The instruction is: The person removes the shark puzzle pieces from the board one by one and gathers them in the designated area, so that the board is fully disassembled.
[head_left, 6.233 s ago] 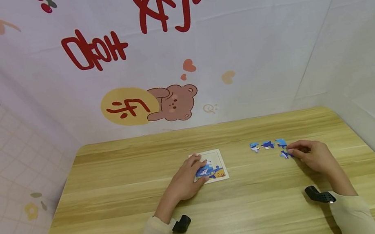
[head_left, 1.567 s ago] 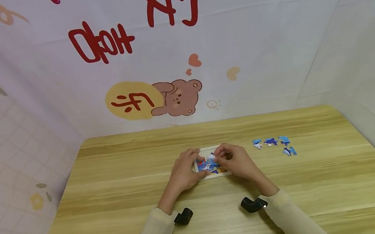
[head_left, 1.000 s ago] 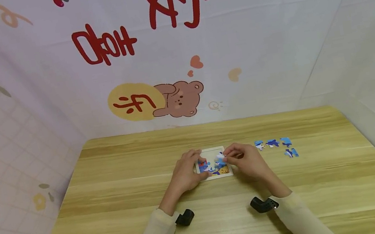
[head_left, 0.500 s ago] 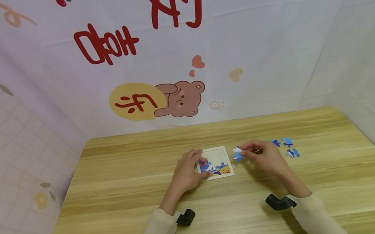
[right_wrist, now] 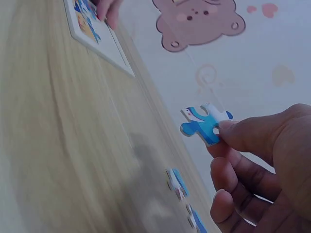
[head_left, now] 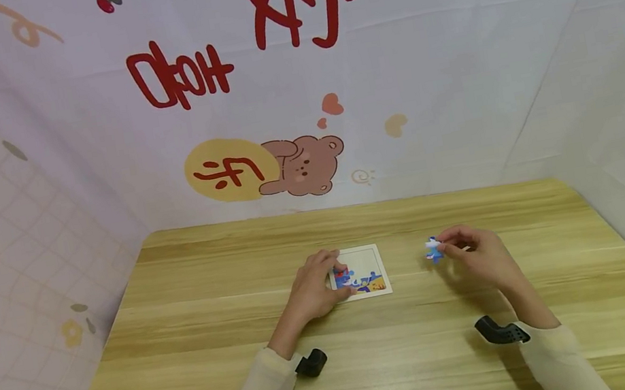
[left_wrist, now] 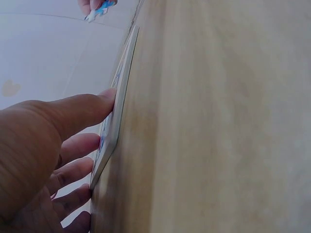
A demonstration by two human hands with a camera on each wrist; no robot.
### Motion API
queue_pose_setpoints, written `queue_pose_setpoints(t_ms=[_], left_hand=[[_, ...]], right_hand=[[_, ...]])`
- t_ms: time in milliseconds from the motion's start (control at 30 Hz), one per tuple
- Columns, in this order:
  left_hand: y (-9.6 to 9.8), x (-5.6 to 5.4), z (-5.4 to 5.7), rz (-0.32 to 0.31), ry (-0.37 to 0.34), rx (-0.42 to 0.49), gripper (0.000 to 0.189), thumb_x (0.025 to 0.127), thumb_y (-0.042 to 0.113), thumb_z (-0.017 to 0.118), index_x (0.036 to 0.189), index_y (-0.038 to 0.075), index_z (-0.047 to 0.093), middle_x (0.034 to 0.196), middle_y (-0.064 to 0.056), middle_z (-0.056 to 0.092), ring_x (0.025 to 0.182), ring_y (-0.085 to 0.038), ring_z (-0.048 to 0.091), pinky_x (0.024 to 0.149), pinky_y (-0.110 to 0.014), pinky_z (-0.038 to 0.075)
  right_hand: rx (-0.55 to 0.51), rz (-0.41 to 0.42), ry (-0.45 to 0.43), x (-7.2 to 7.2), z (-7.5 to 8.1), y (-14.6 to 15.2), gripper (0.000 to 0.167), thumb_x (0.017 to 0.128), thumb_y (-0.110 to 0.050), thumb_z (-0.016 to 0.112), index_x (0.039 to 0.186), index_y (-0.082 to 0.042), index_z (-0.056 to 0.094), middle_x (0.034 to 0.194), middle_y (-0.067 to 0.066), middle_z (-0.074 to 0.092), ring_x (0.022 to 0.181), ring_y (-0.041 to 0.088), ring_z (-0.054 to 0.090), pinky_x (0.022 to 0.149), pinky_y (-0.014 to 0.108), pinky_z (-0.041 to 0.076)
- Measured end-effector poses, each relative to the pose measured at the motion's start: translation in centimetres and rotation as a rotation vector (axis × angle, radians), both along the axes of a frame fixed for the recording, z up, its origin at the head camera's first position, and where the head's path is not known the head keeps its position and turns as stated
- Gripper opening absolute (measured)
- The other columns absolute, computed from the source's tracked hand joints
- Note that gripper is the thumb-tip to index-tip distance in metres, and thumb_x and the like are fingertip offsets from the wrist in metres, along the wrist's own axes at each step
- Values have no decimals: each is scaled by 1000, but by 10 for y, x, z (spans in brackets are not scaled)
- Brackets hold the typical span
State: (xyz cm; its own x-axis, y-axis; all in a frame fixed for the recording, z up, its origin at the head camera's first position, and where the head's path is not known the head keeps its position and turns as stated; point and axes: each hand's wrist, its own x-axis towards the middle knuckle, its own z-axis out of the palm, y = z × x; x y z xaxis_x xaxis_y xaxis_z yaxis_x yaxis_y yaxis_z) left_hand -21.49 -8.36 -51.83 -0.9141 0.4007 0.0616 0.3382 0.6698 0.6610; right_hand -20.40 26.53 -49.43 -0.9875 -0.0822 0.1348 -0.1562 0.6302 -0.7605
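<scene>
My right hand (head_left: 478,257) pinches a blue-and-white jigsaw piece (right_wrist: 201,124) between thumb and fingers. It holds the piece above the table, to the right of the puzzle board (head_left: 385,276). The board is pale-rimmed and square; coloured pieces fill its near and left parts, while its far right part shows bare backing. My left hand (head_left: 312,288) grips the board's left side, thumb (left_wrist: 99,106) on the near rim and fingers toward the far side, hiding some of the picture. Loose pieces (right_wrist: 177,183) lie below the right hand in the right wrist view; the head view hides them.
The wooden table (head_left: 378,363) runs back to a white printed cloth wall (head_left: 457,95) with a bear (head_left: 307,165) on it. More cloth stands at the left and right sides. Black wrist cameras (head_left: 312,363) jut from both cuffs.
Earlier my right hand was by the loose pieces, then held a piece over the board. Since then it has moved right, away from the board, with that piece. My left hand stays on the board.
</scene>
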Motion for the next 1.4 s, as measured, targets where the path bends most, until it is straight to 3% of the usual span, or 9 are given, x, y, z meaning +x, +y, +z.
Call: queue_pose_setpoints(t_ms=[167,500,767,1100,1400], left_hand=[[1,0,1,-2,0,1,38,87,31,83,119,13,72,155,-4,51,149,-31,39,119,-60,32],[2,2,2,-10,-5,-2,36,87,31,83,116,13,71,156,-4,50,149,-32,39,118,-60,33],[1,1,1,-14,-11,-15,38,88,34,82,118,14,71,158,-4,49,150,-30,37,119,-59,32],[-2,-1,-1,-11,-5,-20,39,88,35,82,119,14,71,157,-4,49,149,-30,38,120,-58,32],[-1,0,0,-13,-4,-6,37,88,32,82,117,13,71,157,-4,50,149,-32,38,119,-59,32]], right_hand=[[48,-30,-15,4,-1,20,16,100,-25,69,109,-13,74,98,8,77,81,5,64,63,23,49],[149,-71,-36,8,-11,53,18,101,-30,67,109,-15,74,103,6,76,84,-5,62,69,20,48],[197,-56,-88,9,-14,65,20,102,-33,65,110,-16,73,98,5,74,80,4,62,66,23,47],[269,-56,10,6,-18,61,13,98,-25,71,103,-15,78,79,2,67,67,5,48,57,23,40],[319,-63,60,4,-21,59,8,93,-19,76,97,-14,82,78,0,61,65,6,44,57,24,35]])
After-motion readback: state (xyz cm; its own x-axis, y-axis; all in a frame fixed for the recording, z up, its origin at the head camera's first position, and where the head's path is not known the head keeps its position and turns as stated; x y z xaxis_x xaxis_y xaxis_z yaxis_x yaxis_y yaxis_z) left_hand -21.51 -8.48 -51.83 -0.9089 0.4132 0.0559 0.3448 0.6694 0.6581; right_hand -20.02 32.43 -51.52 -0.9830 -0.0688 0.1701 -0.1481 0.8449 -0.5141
